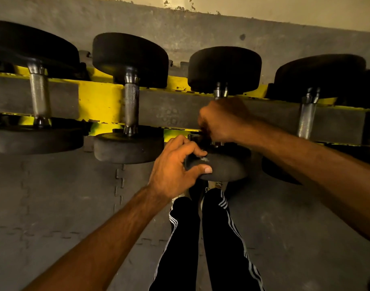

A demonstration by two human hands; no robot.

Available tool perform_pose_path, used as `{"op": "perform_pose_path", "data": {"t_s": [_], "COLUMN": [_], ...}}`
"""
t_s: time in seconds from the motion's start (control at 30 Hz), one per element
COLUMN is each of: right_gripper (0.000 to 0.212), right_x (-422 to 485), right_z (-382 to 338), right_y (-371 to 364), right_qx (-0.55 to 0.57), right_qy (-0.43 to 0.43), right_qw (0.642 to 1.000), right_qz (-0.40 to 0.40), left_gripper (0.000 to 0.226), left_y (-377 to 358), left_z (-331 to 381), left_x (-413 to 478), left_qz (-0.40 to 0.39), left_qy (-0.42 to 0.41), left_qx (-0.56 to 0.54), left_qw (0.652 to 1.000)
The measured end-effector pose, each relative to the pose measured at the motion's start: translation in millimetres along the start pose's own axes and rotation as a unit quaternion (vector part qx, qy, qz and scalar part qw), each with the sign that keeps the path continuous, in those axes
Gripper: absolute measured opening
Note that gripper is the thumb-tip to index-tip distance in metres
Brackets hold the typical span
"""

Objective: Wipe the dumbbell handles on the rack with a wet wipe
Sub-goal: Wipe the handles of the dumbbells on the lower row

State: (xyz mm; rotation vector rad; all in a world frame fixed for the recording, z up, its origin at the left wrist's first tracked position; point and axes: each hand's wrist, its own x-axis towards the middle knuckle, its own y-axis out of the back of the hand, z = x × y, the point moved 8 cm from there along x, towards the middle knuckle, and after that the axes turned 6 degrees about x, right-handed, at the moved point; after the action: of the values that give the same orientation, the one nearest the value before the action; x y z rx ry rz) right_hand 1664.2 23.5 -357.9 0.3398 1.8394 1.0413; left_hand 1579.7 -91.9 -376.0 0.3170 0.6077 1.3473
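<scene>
**Two hands at work on one dumbbell [224,68]**

Right hand [219,120] is clenched round the handle [221,92] of that dumbbell and hides most of it. Any wet wipe under the palm cannot be seen. Left hand [173,164] grips the rim of the near end weight [228,166], steadying it. The dumbbell lies across the yellow rack [100,101], between neighbours [131,103]. It looks heavy, stiff and likely to roll, so hold the rough steel handle and brace the rubber end.

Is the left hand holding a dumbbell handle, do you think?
No, the left hand grips the near rubber head; the right hand wraps the handle.
</scene>
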Motion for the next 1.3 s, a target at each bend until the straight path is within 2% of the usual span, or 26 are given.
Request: {"op": "perform_pose_path", "data": {"t_s": [0.07, 0.13, 0.2, 0.27, 0.33, 0.43, 0.53, 0.57, 0.63, 0.77, 0.83, 0.93, 1.0, 1.13, 1.23, 1.27, 1.3], "right_gripper": [0.019, 0.023, 0.027, 0.027, 0.025, 0.021, 0.013, 0.01, 0.011, 0.009, 0.009, 0.015, 0.025, 0.012, 0.009, 0.011, 0.014], "right_x": [2, 13, 31, 37, 27, -6, -27, -29, -29, -31, -25, -1, 6, -15, -16, -13, -7], "right_z": [14, 18, 12, 2, -6, 8, 40, 52, 72, 88, 91, 87, 87, 98, 104, 103, 104], "right_y": [15, 14, -5, -22, -24, -19, -13, -13, -24, -54, -68, -100, -120, -122, -110, -105, -101], "right_qx": [-0.023, -0.03, -0.04, -0.081, -0.09, 0.053, 0.211, 0.285, 0.434, 0.614, 0.685, 0.772, 0.78, 0.713, 0.64, 0.634, 0.656], "right_qy": [-0.067, -0.121, -0.139, -0.106, -0.039, 0.003, -0.034, -0.065, -0.151, -0.282, -0.319, -0.345, -0.338, -0.329, -0.259, -0.254, -0.257], "right_qw": [0.993, 0.986, 0.989, 0.99, 0.994, 0.998, 0.968, 0.94, 0.858, 0.685, 0.612, 0.527, 0.526, 0.615, 0.711, 0.718, 0.701], "right_qz": [0.093, 0.113, 0.035, -0.04, -0.045, 0.024, 0.134, 0.174, 0.229, 0.271, 0.233, 0.085, 0.014, -0.063, -0.132, -0.132, -0.112], "left_gripper": [0.039, 0.039, 0.038, 0.038, 0.037, 0.036, 0.037, 0.037, 0.036, 0.035, 0.035, 0.034, 0.034, 0.034, 0.036, 0.036, 0.037], "left_y": [0, 0, -1, -1, 0, 0, -1, -1, -1, -2, -2, -1, -1, -2, -2, -2, -2], "left_z": [-1, -1, 0, 0, 0, -2, -3, -4, -3, -3, -4, -4, -3, -4, -4, -3, -4], "left_x": [0, 0, 1, 2, 3, 3, 2, 2, 1, 2, 2, 2, 2, 1, 0, 1, 1], "left_qz": [0.002, 0.003, -0.001, -0.006, -0.008, -0.006, 0.005, 0.008, 0.01, 0.005, 0.006, 0.01, 0.009, 0.005, 0.003, 0.003, 0.004], "left_qy": [-0.001, -0.005, -0.006, -0.003, -0.003, -0.007, -0.017, -0.02, -0.026, -0.028, -0.03, -0.033, -0.03, -0.022, -0.024, -0.023, -0.02], "left_qx": [0.0, -0.002, -0.001, -0.001, 0.001, -0.003, -0.013, -0.017, -0.025, -0.025, -0.025, -0.022, -0.02, -0.019, -0.022, -0.021, -0.02], "left_qw": [1.0, 1.0, 1.0, 1.0, 1.0, 1.0, 1.0, 1.0, 0.999, 0.999, 0.999, 0.999, 0.999, 1.0, 0.999, 1.0, 1.0]}}
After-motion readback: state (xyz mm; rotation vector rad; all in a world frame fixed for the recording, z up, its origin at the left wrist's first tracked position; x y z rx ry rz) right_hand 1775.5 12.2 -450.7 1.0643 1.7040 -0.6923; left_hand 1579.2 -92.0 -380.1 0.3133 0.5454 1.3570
